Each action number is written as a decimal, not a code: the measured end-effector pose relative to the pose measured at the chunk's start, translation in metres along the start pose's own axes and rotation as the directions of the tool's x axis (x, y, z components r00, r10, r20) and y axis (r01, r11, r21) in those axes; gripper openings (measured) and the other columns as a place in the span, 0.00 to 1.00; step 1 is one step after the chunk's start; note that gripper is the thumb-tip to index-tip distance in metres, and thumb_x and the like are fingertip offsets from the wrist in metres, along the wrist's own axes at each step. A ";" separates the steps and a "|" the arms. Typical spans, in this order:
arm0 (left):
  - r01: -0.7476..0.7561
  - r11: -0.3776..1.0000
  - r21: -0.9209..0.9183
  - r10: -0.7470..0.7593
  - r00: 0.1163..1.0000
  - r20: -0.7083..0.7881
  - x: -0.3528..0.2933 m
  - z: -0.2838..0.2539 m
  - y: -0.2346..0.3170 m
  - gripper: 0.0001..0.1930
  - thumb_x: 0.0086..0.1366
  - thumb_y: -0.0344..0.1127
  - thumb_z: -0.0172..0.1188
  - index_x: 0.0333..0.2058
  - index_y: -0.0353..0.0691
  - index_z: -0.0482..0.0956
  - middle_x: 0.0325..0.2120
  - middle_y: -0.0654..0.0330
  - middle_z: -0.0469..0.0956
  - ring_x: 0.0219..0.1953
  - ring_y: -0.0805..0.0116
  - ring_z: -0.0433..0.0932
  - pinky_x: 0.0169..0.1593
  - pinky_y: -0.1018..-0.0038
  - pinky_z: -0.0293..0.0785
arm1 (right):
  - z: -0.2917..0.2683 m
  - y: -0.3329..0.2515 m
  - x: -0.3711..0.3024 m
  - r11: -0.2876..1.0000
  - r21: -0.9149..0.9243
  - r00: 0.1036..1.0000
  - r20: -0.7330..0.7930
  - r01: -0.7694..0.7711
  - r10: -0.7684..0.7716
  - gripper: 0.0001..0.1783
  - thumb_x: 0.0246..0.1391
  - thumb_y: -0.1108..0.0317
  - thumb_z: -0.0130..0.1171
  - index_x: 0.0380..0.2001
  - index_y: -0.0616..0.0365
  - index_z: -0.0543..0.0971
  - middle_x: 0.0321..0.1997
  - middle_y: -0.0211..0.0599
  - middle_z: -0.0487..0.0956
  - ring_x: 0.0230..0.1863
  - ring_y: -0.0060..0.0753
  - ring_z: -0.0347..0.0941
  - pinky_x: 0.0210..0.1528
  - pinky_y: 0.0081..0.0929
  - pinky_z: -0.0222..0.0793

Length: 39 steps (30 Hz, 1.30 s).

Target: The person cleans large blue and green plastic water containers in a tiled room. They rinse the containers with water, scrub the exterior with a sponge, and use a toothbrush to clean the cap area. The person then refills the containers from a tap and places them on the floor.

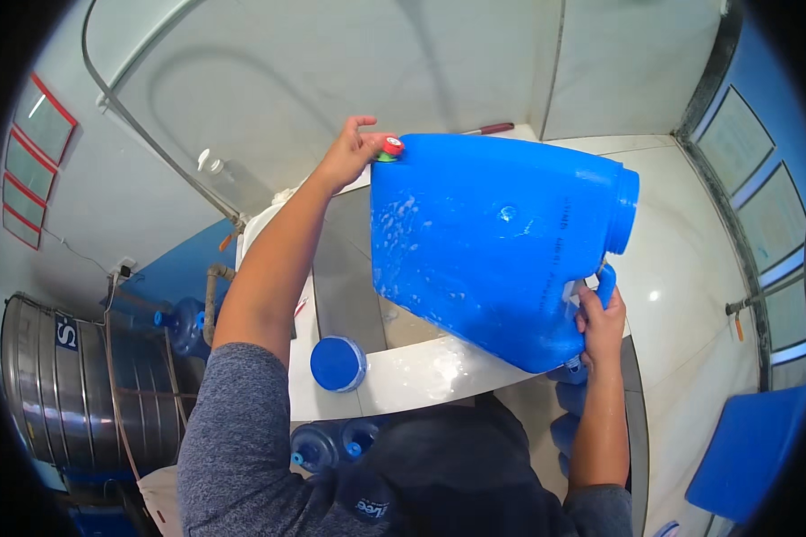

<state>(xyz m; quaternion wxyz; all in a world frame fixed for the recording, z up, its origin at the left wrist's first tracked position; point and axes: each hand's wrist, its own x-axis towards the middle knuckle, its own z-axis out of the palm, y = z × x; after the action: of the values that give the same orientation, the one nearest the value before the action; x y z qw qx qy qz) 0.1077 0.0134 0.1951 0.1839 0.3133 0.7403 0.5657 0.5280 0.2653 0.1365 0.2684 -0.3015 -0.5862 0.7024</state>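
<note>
A large blue plastic water jug (493, 242) lies tilted on its side over a tiled basin (354, 233), its wide neck (625, 212) toward the right. Foam and drops cling to its left part. My right hand (602, 320) is closed round the jug's handle at the lower right. At the upper left corner, my left hand (354, 154) pinches a small red-and-green knob (390, 148) that looks like a spigot; one finger stretches away from it. A round blue screw lid (338, 363) rests on the white counter ledge (421, 371), left of the jug.
A dark red handle (494, 129) lies behind the jug. Clear blue bottles (318, 446) stand below the ledge, and another bottle (186, 324) is at the left near a steel tank (63, 385). A pump bottle (224, 174) stands by the wall. A blue container (748, 452) is at the lower right.
</note>
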 end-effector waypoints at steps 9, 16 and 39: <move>-0.041 0.996 0.080 0.043 0.999 -0.025 0.006 0.012 -0.004 0.34 0.69 0.41 0.64 0.62 0.32 0.54 0.56 0.50 0.75 0.56 0.63 0.76 0.60 0.65 0.72 | -0.005 0.000 0.010 0.998 0.054 1.000 0.018 -0.016 0.015 0.24 0.59 0.72 0.59 0.59 0.60 0.73 0.25 0.25 0.74 0.15 0.13 0.61 0.16 0.15 0.54; -0.053 0.998 -0.019 0.055 0.990 0.130 0.011 -0.008 -0.037 0.32 0.71 0.45 0.60 0.64 0.31 0.59 0.57 0.48 0.75 0.55 0.63 0.77 0.59 0.66 0.73 | 0.000 -0.003 0.012 0.999 -0.013 0.999 0.032 -0.036 0.036 0.26 0.59 0.70 0.61 0.61 0.60 0.73 0.25 0.26 0.74 0.15 0.13 0.60 0.16 0.15 0.53; 0.592 0.627 0.506 -0.315 0.787 -0.531 -0.109 0.084 -0.101 0.27 0.75 0.48 0.45 0.67 0.43 0.63 0.52 0.41 0.78 0.57 0.42 0.75 0.68 0.42 0.53 | 0.390 0.005 0.195 0.753 -0.495 0.476 0.836 0.434 0.275 0.13 0.53 0.72 0.59 0.43 0.60 0.82 0.38 0.38 0.84 0.40 0.30 0.79 0.43 0.31 0.76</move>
<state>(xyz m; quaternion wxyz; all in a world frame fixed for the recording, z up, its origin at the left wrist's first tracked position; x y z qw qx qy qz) 0.2149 -0.0154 0.0648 0.0510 0.0351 0.9646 0.2562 0.1082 0.1487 0.1611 -0.1572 0.0575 -0.8567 0.4879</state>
